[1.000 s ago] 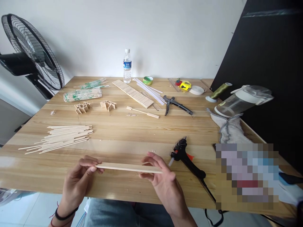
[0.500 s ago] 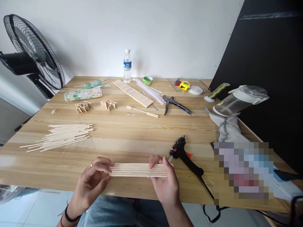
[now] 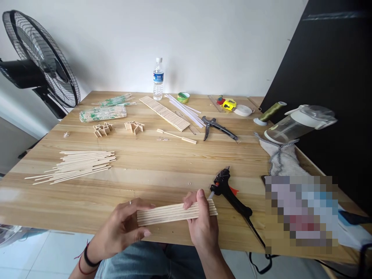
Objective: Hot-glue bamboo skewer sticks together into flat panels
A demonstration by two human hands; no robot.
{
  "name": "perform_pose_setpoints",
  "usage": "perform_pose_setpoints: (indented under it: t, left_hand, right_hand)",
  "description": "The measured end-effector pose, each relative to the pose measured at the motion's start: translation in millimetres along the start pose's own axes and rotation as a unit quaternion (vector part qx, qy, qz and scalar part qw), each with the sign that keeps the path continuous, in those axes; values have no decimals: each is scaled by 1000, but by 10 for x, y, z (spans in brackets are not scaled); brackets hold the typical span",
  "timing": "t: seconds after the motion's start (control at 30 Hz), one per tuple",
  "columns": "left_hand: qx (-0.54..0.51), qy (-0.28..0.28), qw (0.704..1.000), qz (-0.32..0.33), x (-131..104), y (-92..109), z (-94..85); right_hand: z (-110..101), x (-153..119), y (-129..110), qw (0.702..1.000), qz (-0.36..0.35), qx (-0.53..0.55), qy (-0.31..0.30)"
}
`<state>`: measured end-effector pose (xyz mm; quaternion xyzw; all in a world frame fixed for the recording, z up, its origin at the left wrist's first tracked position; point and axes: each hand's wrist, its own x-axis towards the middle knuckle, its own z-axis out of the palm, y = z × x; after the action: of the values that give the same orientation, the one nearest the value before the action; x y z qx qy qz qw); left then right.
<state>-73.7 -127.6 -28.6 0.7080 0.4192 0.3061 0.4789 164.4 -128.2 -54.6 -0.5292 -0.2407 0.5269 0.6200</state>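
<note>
Through the head camera, I have the strip of side-by-side sticks [image 3: 170, 214] up off the tabletop [image 3: 162, 170] near its front edge, its long axis running from between eight and nine o'clock to between two and three. My right hand [image 3: 202, 221] is the nearer to it, being already closed on it near the right end: thumb across the face, fingers curled over the far edge. My left hand [image 3: 124, 223] sits at the strip's nine o'clock end, so the strip lies at three from it; thumb and forefinger are wide apart, straddling that end, the finger along the upper edge, the thumb below the lower one. I can't tell whether either actually touches. Further out, the glue gun [image 3: 232, 197] rests at two o'clock from my right hand, and loose sticks [image 3: 84, 164] lie at ten from the strip.
</note>
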Motion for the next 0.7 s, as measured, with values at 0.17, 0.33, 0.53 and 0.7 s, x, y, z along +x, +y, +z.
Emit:
perform_pose_setpoints:
  t: [0.17, 0.33, 0.53, 0.7]
  left_hand:
    - [-62, -38, 990, -124, 25, 62, 47]
    - [-78, -142, 982, -97, 184, 206, -2]
    - [-125, -194, 971, -57, 605, 400, -115]
    - [-160, -256, 950, -75, 1036, 496, -195]
  right_hand:
    - [0, -15, -4, 994, -52, -25, -97]
    - [54, 34, -216, 967, -74, -98, -224]
    - [266, 350, -667, 930, -119, -158, -312]
    - [486, 637, -925, 921, -102, -153, -343]
